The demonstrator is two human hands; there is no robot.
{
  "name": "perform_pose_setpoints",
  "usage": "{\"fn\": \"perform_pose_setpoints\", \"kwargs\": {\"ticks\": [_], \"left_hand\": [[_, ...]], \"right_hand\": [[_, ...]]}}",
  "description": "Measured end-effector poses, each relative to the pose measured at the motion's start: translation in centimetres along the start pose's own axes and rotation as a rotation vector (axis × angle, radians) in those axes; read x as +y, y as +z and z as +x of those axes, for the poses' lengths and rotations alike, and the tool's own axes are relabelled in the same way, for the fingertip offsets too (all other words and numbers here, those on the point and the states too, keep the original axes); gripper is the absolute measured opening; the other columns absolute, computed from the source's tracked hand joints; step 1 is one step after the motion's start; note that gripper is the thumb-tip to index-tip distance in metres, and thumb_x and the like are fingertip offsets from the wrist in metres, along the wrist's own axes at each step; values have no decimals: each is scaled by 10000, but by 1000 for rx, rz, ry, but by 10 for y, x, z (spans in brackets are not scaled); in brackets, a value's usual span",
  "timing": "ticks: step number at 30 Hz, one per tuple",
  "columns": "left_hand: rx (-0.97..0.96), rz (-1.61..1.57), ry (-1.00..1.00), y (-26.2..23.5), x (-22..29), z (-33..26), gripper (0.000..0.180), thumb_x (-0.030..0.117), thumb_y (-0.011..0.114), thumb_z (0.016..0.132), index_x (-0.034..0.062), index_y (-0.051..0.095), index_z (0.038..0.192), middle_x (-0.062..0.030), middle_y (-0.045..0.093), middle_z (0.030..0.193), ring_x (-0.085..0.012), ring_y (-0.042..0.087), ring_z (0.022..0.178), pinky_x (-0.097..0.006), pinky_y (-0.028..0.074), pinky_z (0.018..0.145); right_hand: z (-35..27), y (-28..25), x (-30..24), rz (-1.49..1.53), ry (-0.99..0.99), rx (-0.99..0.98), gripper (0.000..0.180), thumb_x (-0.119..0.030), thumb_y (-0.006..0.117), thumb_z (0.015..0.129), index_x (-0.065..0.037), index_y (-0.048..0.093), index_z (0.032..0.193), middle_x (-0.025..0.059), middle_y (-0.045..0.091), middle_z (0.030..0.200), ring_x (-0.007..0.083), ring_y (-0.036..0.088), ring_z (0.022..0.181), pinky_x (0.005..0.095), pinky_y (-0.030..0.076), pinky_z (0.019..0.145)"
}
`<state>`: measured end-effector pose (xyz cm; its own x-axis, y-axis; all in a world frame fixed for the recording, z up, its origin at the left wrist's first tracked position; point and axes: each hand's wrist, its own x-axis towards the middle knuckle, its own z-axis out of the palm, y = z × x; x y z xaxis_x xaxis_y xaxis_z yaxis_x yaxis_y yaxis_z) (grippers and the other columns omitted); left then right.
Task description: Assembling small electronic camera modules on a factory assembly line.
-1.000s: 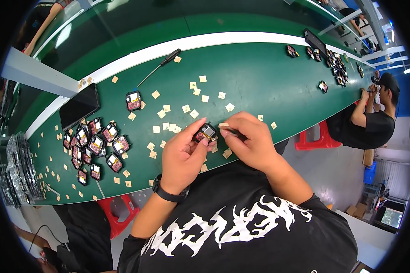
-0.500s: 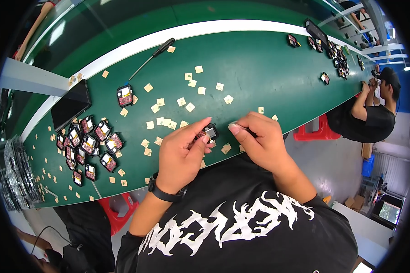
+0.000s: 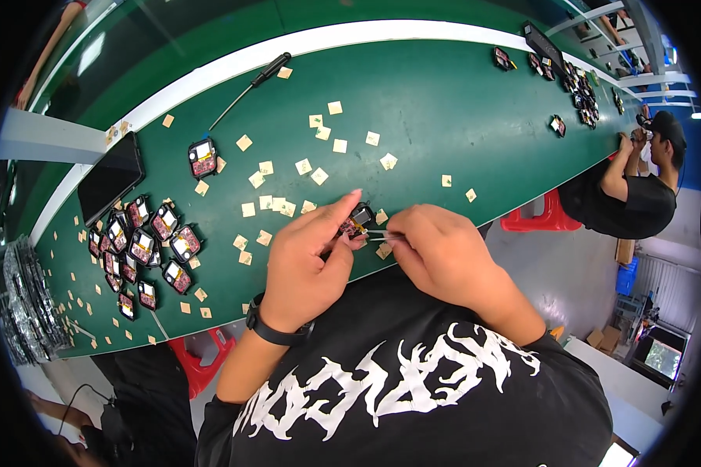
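Observation:
My left hand (image 3: 308, 261) is closed on a small black device housing (image 3: 361, 215) with a reddish circuit board and a grey part inside. Its thumb and fingers grip the edge, hiding part of the board. My right hand (image 3: 442, 247) pinches what look like slim metal tweezers (image 3: 377, 235), their two tips reaching to the near right side of the housing. Whether the tips grip anything is too small to tell. A square paper piece (image 3: 383, 251) lies on the green table (image 3: 428, 101) just below the tips.
Similar open housings (image 3: 142, 246) cluster at the left, with one housing (image 3: 202, 158) apart. A screwdriver (image 3: 265, 74) and a black tray (image 3: 113, 179) lie toward the back. Square paper pieces are scattered about. More housings (image 3: 582, 97) lie far right, near a seated co-worker (image 3: 639, 175).
My right hand has come left toward the housing, bringing the tweezer tips to it. My left hand still holds the housing. The whole view has shifted slightly.

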<state>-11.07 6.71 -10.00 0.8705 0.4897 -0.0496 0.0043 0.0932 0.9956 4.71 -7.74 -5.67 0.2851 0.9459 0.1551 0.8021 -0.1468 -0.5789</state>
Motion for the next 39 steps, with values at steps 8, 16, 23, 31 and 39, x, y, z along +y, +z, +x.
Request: {"fn": "perform_pose_setpoints", "kwargs": {"ticks": [8,16,23,31,39], "left_hand": [[12,180,57,1,5,2,486,-132,542,928,-8,613,1392,-106,647,1124,-109,671,909,-245,561,788],[188,282,23,-23,33,-18,372,-73,645,933,-8,669,1298,-124,662,1092,-146,684,863,-249,555,739],[941,801,111,-131,34,-57,266,21,713,915,-2,718,1181,-132,737,1030,-213,693,848,-311,551,770],[989,1024,-65,-176,45,-59,276,22,698,905,-14,686,1178,-119,661,1078,-241,624,808,-349,519,712],[1028,1557,151,-166,38,-41,337,140,744,879,3,691,1183,-192,597,1306,-405,547,1182,-502,435,1017]], "right_hand": [[4,-11,13,-47,61,78,109,-76,762,825,-63,697,912,97,664,838,315,665,748,410,538,666],[-22,-144,231,-759,752,579,626,-491,736,911,24,649,1257,277,703,1076,411,681,1023,467,528,894],[-21,-151,317,-656,787,480,639,-536,637,958,25,638,1264,308,665,1167,439,649,1093,478,502,954],[0,-90,199,-363,382,435,320,-157,687,954,-23,650,1242,200,620,1162,343,628,1070,394,500,955],[-17,-75,184,-306,502,502,401,-183,779,893,-22,672,1244,91,632,901,202,593,806,335,501,755]]}}
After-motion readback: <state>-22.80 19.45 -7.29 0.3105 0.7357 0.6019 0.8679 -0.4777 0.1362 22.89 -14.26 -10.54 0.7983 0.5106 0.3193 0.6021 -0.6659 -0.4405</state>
